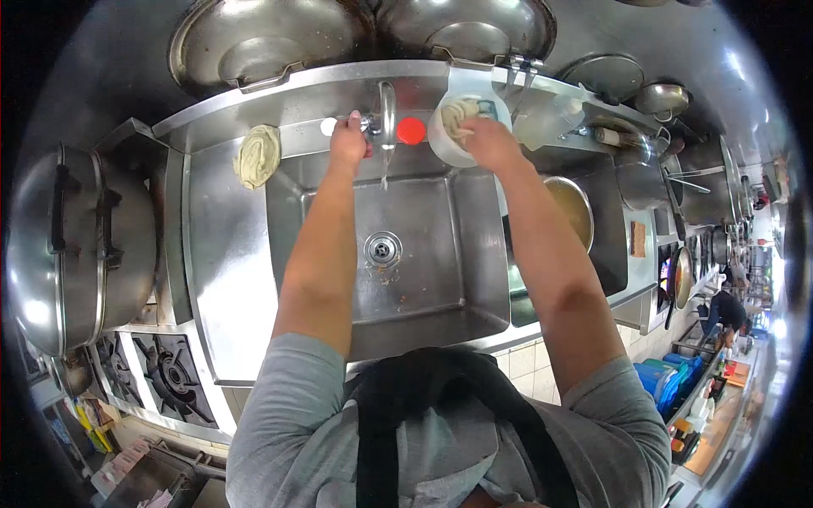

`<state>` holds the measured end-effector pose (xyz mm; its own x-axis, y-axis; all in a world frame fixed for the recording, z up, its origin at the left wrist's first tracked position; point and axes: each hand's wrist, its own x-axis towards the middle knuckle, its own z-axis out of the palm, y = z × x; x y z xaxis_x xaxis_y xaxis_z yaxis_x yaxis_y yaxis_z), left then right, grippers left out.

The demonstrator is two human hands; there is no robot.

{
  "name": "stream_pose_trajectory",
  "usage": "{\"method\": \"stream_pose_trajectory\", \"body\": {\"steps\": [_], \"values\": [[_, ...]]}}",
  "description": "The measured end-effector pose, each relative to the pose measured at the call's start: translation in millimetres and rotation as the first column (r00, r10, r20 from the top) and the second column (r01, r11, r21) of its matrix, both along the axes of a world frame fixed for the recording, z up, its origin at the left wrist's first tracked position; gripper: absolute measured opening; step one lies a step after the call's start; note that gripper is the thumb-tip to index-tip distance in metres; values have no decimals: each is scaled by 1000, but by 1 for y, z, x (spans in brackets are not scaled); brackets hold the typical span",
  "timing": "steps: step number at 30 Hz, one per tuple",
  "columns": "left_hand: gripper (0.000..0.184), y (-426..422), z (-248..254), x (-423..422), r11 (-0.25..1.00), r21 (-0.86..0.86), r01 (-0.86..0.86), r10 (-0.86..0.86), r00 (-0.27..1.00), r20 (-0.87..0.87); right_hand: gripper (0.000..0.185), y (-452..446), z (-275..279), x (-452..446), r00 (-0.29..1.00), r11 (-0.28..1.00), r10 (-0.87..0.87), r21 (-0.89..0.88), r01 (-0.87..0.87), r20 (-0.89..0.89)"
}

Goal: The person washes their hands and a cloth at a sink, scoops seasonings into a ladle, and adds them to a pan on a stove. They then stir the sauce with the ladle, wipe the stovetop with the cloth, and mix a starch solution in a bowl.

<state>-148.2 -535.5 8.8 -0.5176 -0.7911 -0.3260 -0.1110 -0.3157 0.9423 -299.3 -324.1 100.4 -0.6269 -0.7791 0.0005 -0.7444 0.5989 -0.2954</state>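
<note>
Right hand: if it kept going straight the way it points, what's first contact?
Right hand: the pale cloth in the white tub, which its fingers already seem to touch. Past that, probably the tub's wall; depth is unclear from this one view.

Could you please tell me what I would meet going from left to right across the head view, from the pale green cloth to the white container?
Pale green cloth → left hand → tap spout → red round object → white container.
</note>
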Motion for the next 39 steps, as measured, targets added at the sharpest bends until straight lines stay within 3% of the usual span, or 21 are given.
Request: {"method": "stream_pose_trajectory", "body": {"steps": [1, 3, 7, 8, 9, 10, 12, 13, 15, 16, 18, 21, 24, 26, 27, 30, 32, 34, 36, 38, 39], "values": [[48, 1, -4, 4, 998, 44, 42, -42, 999, 3, 30, -6, -8, -6, 1000, 1000, 2, -2, -2, 1], [43, 32, -5, 13, 991, 127, -40, 49, 996, -70, 33, -20, -21, -19, 986, 939, -19, 341, -38, 163], [32, 87, -10, 45, 915, 314, 253, -220, 966, -136, 32, -24, -26, -29, 983, 907, 184, 382, -179, 24], [32, 93, -12, 53, 916, 317, 247, -213, 967, -137, 28, -17, -13, -19, 981, 999, 45, 19, -49, 190], [29, 99, -15, 58, 884, 363, 294, -251, 954, -162, 24, -12, 4, -8, 921, 938, -24, -310, 156, 389], [28, 104, -19, 64, 846, 410, 340, -288, 939, -187, 24, -11, 22, 4, 920, 941, -21, -303, 150, 391], [26, 107, -20, 73, 837, 440, 325, -269, 945, -186, 17, -12, 61, 32, 725, 679, 178, -617, 399, 665], [26, 106, -15, 74, 871, 400, 286, -246, 958, -150, 17, -10, 78, 45, 724, 678, 175, -615, 403, 667], [31, 102, -3, 78, 916, 303, 264, -236, 963, -126, 16, -8, 103, 71, 626, 595, 406, -712, 372, 666], [31, 99, 6, 79, 915, 301, 269, -242, 962, -124, 16, -7, 103, 84, 627, 591, 405, -714, 376, 665], [29, 92, 29, 81, 947, 211, 244, -163, 926, -341, 19, -11, 104, 111, 636, 633, 423, -713, 302, 645], [42, 88, 53, 90, 965, 114, 236, -171, 896, -410, 18, -19, 59, 132, 593, 819, 396, -561, 116, 701], [47, 74, 28, 104, 942, 34, 335, -281, 838, -467, 17, -34, 3, 139, 526, 827, 442, -557, 74, 727], [38, 73, 14, 118, 964, 75, 257, -254, 966, -40, 18, -38, -2, 140, 571, 837, 399, -539, 93, 717], [38, 73, 12, 124, 957, 67, 283, -280, 959, -40, 19, -40, -5, 140, 603, 853, 357, -513, 102, 713], [24, 69, 12, 135, 929, 9, 370, -360, 908, -215, 27, -46, -31, 132, 533, 843, 368, -515, 155, 762], [12, 66, 19, 137, 965, -39, 260, -258, 909, -327, 26, -39, -24, 132, 608, 822, 350, -544, 166, 713], [6, 69, 39, 133, 990, 42, 137, -104, 887, -449, 29, -36, -27, 127, 719, 910, 350, -399, -111, 600], [10, 67, 43, 125, 988, 41, 150, -108, 853, -510, 33, -38, -34, 132, 711, 917, 292, -399, -18, 640], [18, 73, 62, 111, 975, 222, 10, 95, 884, -457, 38, -47, -31, 144, 692, 916, 252, -398, 56, 677], [30, 71, 56, 104, 977, 215, 11, 73, 923, -377, 40, -54, -21, 155, 635, 836, 238, -488, 251, 735]]}}
